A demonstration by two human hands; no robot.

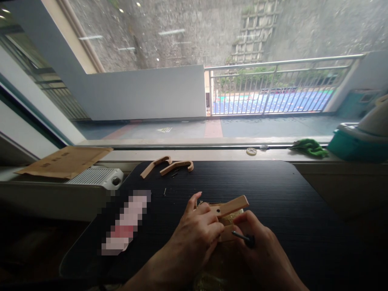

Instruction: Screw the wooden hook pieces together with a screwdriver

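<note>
My left hand (198, 230) is closed around a light wooden piece (233, 205) with a small hole, holding it on the black table (273, 194). My right hand (260, 246) sits just right of it, fingers curled on a small black-handled screwdriver (244, 237) whose tip points toward the wood. A second wooden part lies under the held piece, mostly hidden by my hands. Two curved wooden hook-shaped pieces (166, 165) lie at the table's far edge, with small dark screws (174, 174) beside them.
A blurred pink-and-white object (127, 222) lies on the table's left. A cardboard sheet (65, 161) and white radiator (97, 178) sit left. On the window sill are a tape roll (251, 151), green cloth (309, 147) and teal container (357, 141).
</note>
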